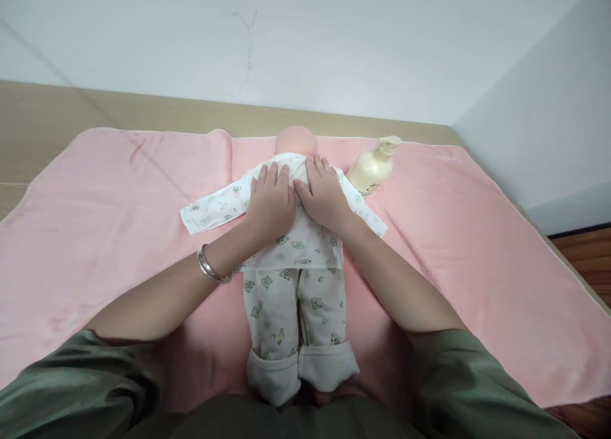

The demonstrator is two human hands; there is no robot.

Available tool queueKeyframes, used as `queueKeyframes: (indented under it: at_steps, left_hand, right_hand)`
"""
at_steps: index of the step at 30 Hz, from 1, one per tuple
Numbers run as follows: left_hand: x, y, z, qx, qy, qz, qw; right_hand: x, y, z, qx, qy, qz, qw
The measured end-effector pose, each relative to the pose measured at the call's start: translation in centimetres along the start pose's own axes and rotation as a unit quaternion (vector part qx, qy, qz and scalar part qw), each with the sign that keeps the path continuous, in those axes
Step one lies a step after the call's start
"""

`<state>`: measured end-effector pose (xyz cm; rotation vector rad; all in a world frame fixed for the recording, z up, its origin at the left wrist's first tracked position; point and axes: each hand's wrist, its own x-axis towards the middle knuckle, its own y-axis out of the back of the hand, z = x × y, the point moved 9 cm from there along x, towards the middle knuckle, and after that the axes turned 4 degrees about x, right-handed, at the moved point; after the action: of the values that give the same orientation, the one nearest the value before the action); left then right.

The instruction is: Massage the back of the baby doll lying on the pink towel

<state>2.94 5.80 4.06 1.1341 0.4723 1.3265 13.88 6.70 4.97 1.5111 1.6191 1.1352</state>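
Observation:
A baby doll (296,140) lies on a pink blanket (119,235), its face not visible. It wears a white printed top (298,251) and matching trousers (274,305) with turned-up cuffs. My left hand (271,200) rests flat on the left part of the doll's upper back, fingers pointing toward its head. Beside it, my right hand (324,194) lies on the right part of the upper back, fingers slightly spread. The thumbs are close together near the middle. Neither hand holds anything.
A cream pump bottle (373,167) leans or lies on the blanket right of the doll. Behind the blanket run a wooden surface (167,111) and a white wall (305,44). Another wall (548,121) stands at the right.

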Motion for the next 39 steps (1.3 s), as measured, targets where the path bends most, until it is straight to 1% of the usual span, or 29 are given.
queueKeyframes:
  at_steps: [2,5,8,11,14,16,18,20,23,26,28,31,34,36,37,39]
  left_hand:
    - [0.2,-0.1,-0.2,-0.013,-0.002,-0.003,1.0]
    - [1.6,-0.3,-1.5,-0.056,0.005,-0.018,0.998]
    - [2.7,-0.1,-2.7,-0.093,0.014,-0.008,0.996]
    - [2.4,0.1,-2.4,-0.079,0.016,0.017,0.997]
    - [0.8,0.2,-0.8,-0.046,0.001,0.032,0.998]
    - [-0.2,0.2,0.6,-0.034,-0.024,0.026,0.999]
    - [-0.6,0.3,1.2,-0.032,-0.035,0.009,0.999]
    - [-0.2,0.2,0.8,-0.041,-0.022,-0.014,0.999]
    - [1.3,0.1,-1.2,-0.067,0.022,-0.033,0.997]
    - [2.4,0.3,-2.5,-0.078,0.035,-0.011,0.996]
    - [2.3,0.5,-2.4,-0.067,0.026,0.01,0.997]
    - [1.1,0.7,-1.2,-0.046,0.01,0.015,0.999]
    - [-0.2,0.6,0.7,-0.036,-0.032,-0.014,0.999]
    - [-0.6,0.8,1.5,-0.034,-0.043,-0.026,0.998]
    - [-0.6,0.8,1.6,-0.034,-0.038,-0.032,0.998]
    - [-0.3,0.7,1.1,-0.043,-0.014,-0.044,0.998]
  right_hand:
    - [-1.4,0.1,-0.9,-0.036,-0.007,0.031,0.999]
    - [-3.6,0.0,-2.9,-0.095,0.008,0.065,0.993]
    - [-4.4,-0.2,-3.8,-0.131,0.02,0.053,0.99]
    - [-3.0,-0.1,-2.9,-0.108,0.029,0.015,0.994]
    - [-0.7,0.1,-0.7,-0.042,0.014,-0.011,0.999]
    - [0.3,0.3,0.3,-0.02,0.003,-0.007,1.0]
    - [0.4,0.6,0.3,-0.027,0.011,0.015,0.999]
    - [-0.2,0.8,-0.4,-0.049,0.024,0.043,0.998]
    - [-2.0,0.9,-2.0,-0.096,0.037,0.071,0.992]
    - [-3.7,0.8,-3.6,-0.139,0.046,0.08,0.986]
    - [-3.9,0.8,-3.8,-0.14,0.051,0.075,0.986]
    - [-2.7,1.2,-2.6,-0.093,0.047,0.046,0.994]
    - [-0.8,1.2,-0.3,-0.025,0.028,-0.012,0.999]
    - [0.1,1.0,0.7,0.001,0.021,-0.037,0.999]
    - [0.3,0.9,0.9,0.001,0.019,-0.034,0.999]
    - [0.2,1.0,0.7,-0.019,0.015,-0.005,1.0]
